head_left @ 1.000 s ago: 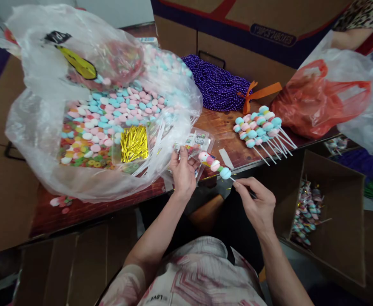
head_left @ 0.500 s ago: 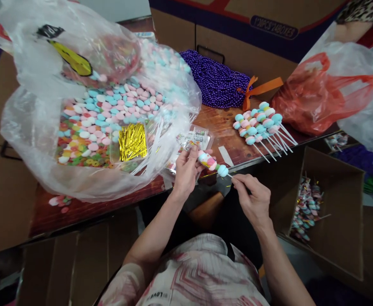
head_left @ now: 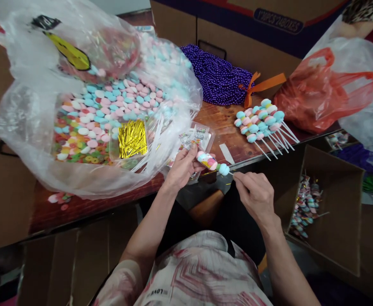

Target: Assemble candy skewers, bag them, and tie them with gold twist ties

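Note:
A candy skewer (head_left: 223, 169) of pastel blue, pink and green sweets on a white stick hangs between my hands over the table edge. Its upper part sits inside a small clear printed bag (head_left: 208, 161). My left hand (head_left: 183, 166) is closed on that bag, thumb on top. My right hand (head_left: 253, 190) pinches the lower end of the stick. Just beyond my left hand lies a clear plastic tray (head_left: 202, 135) with printed packets. To the right, several finished-looking candy skewers (head_left: 259, 121) are stacked on the table, sticks pointing towards me.
A big clear plastic bag (head_left: 23, 140) at left holds loose sweets (head_left: 109, 106), white sticks (head_left: 156, 138) and a box of gold twist ties (head_left: 132, 138). Purple bead strings (head_left: 218, 76) and a red bag (head_left: 320, 97) lie behind. A cardboard box (head_left: 339, 216) with wrapped skewers stands lower right.
Both hands stay on the skewer and its bag, nearly in place. My right hand has shifted slightly to the right, my left slightly left. The view has tilted a little.

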`<state>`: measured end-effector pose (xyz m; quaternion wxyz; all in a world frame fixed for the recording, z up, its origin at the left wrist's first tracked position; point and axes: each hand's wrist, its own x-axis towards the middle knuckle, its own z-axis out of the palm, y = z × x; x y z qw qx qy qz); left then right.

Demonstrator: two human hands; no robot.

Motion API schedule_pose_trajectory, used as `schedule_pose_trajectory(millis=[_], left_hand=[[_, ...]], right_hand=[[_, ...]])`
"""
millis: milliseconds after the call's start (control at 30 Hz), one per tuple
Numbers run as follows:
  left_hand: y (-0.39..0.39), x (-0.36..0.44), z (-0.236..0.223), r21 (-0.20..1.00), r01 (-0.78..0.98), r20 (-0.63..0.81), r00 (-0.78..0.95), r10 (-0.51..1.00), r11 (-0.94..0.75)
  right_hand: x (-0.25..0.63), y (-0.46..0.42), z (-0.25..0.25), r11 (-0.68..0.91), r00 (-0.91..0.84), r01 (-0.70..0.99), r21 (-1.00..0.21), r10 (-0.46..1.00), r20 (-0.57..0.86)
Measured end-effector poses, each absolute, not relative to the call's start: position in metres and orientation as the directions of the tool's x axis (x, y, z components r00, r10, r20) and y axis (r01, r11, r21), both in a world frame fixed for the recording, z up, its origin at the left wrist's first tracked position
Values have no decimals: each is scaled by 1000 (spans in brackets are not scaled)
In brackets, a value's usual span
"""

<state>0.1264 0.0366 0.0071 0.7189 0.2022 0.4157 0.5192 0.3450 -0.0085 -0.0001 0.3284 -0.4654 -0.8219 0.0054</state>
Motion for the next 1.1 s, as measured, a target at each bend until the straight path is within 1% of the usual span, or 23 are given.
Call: schedule_pose_trajectory(millis=[100,300,433,533,667,767,833,900,1100], left_hand=[[35,128,7,753,-563,-352,93,931,341],[29,133,11,718,-626,-356,43,933,303],[25,135,13,716,-635,-352,30,935,290],[22,134,14,745,-610,-317,34,948,271],[19,136,14,754,-615,-272,25,962,229],[21,138,12,736,-658,-257,-51,965,161],[22,139,11,715,-689,-273,-113,955,123],[24,140,9,695,-711,-289,-135,948,111],[21,142,5,696,-704,-270,-71,960,144]], right_hand=[[341,-10,-3,543,-353,785,-298,788,505],[330,-15,-8,557,-362,791,-254,760,539],[318,-19,-11,543,-347,793,-275,775,528],[308,-20,-11,540,-315,765,-350,788,529],[292,-22,-7,542,-253,674,-502,808,532],[281,-25,-5,525,-202,573,-629,835,512],[275,-28,-5,494,-172,520,-697,860,481],[273,-30,-6,455,-146,488,-745,884,445],[272,-25,-6,356,-79,430,-829,930,359]])
